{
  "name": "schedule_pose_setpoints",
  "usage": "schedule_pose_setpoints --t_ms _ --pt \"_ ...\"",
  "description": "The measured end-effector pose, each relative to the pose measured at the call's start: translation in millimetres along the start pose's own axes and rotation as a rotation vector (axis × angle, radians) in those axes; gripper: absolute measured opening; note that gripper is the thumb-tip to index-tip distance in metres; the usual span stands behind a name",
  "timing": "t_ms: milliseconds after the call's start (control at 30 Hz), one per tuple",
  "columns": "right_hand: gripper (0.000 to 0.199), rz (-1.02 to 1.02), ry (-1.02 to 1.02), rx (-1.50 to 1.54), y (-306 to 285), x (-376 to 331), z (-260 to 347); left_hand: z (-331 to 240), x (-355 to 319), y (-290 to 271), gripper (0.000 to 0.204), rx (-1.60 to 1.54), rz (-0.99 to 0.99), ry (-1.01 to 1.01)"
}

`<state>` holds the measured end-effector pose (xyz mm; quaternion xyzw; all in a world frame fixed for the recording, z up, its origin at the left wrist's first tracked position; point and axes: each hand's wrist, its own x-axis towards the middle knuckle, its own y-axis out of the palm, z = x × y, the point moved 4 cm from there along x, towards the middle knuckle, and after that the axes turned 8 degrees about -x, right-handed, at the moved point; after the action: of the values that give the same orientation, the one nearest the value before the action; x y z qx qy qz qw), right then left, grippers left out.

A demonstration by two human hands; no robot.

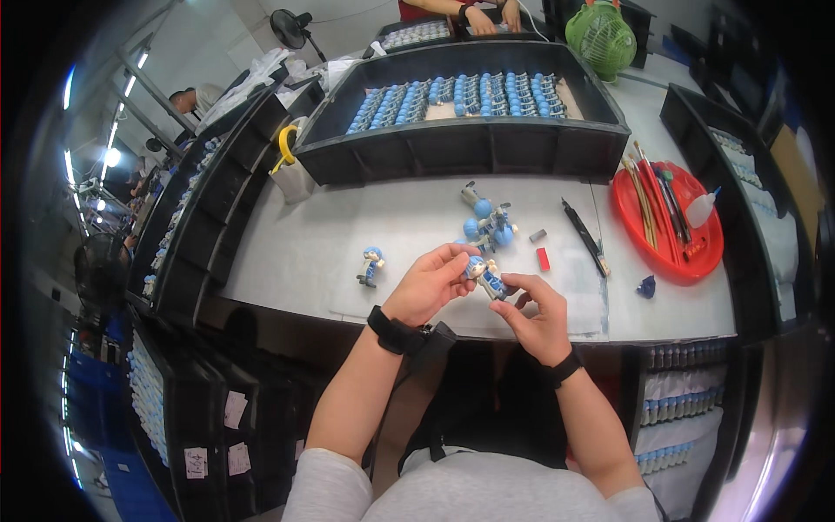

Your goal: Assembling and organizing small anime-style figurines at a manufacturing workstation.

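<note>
Between my two hands, above the table's front edge, is a small blue-haired figurine [489, 280] in blue and pale clothing. My left hand [428, 283] pinches it at the head, and my right hand [537, 315] grips its lower end with thumb and fingers. A similar figurine [370, 266] lies on the white tabletop to the left of my hands. Just beyond my hands rests a loose cluster of several more figurines [489, 224], their round blue heads showing. A red block [544, 259] and a small grey piece [537, 235] lie right of the cluster.
A large black crate [470, 152] with rows of figurines spans the table's far side. At right sit a black pen-like tool [584, 237], a red tray [715, 252] with brushes and a bottle, and a dark blue lump [646, 287]. A cup [294, 184] holds yellow-handled scissors. Another person's hands [491, 19] work beyond.
</note>
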<state>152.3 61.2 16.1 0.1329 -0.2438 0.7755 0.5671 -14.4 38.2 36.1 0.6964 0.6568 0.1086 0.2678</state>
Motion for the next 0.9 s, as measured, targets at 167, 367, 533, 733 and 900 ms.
schedule_pose_setpoints --t_ms 167,367,533,733,900 --pt "0.032 -0.006 0.001 -0.025 1.5 -3.3 -5.9 18.6 5.5 -6.8 0.021 -0.112 -0.022 0.029" --pt "0.031 0.003 0.023 -0.050 3.9 -4.2 -5.9 17.6 4.7 -6.6 0.021 -0.120 -0.029 0.055" --pt "0.036 0.129 0.003 -0.092 8.0 -4.4 -3.2 4.4 -5.7 3.1 0.031 0.291 -0.107 0.088" --pt "0.035 0.103 0.056 0.027 2.7 -6.5 -7.4 -78.2 -7.2 -24.0 0.028 1.427 -0.317 0.094" --pt "0.031 0.091 0.054 0.041 3.8 -5.5 -1.1 -84.8 4.7 -56.8 0.030 1.841 -0.298 -0.173"
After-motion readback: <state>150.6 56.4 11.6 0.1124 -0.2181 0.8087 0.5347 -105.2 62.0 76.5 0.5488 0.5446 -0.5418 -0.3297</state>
